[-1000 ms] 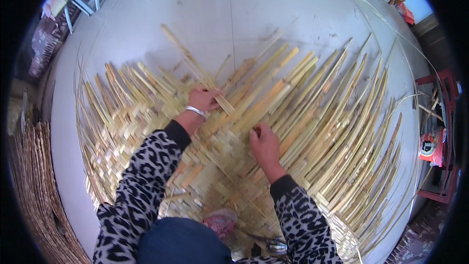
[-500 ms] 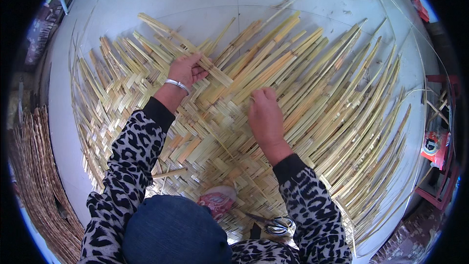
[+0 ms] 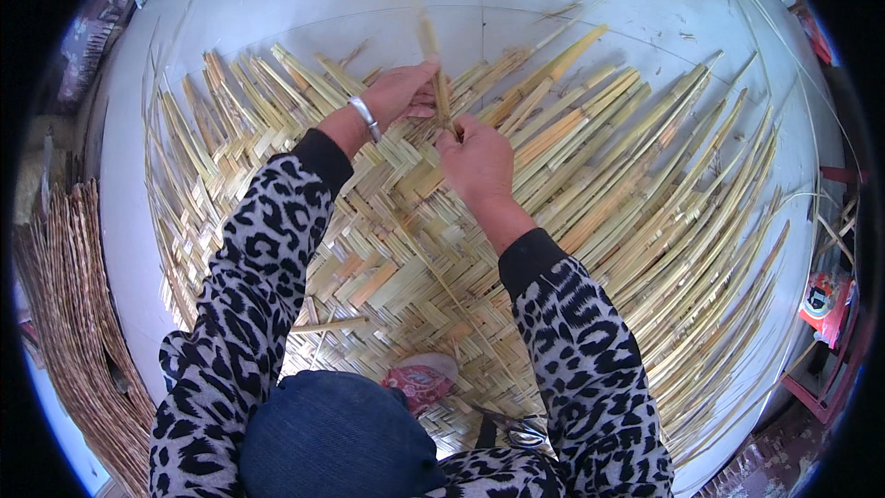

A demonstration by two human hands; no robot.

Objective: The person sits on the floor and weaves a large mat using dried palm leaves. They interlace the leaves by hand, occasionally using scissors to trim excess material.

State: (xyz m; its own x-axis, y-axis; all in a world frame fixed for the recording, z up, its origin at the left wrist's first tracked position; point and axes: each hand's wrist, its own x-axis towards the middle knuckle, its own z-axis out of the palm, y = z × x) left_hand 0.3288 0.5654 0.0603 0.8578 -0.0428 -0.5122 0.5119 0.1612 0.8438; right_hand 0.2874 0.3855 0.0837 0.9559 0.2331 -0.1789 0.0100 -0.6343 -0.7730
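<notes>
A large woven mat of flat pale bamboo strips lies on the floor, with loose strip ends fanning out to the right and far side. My left hand, with a metal bangle on the wrist, and my right hand both grip one bamboo strip that stands up from the weave at the mat's far middle. Both forearms wear leopard-print sleeves.
A pale concrete floor surrounds the mat. A finished woven mat lies at the left edge. My knee in blue denim and a red patterned shoe rest on the mat's near edge, with scissors beside them. A red object stands at the right.
The view has moved closer to the mat. My right hand has left the flat weave and joined the left on the strip, which has swung from slanting left to nearly upright.
</notes>
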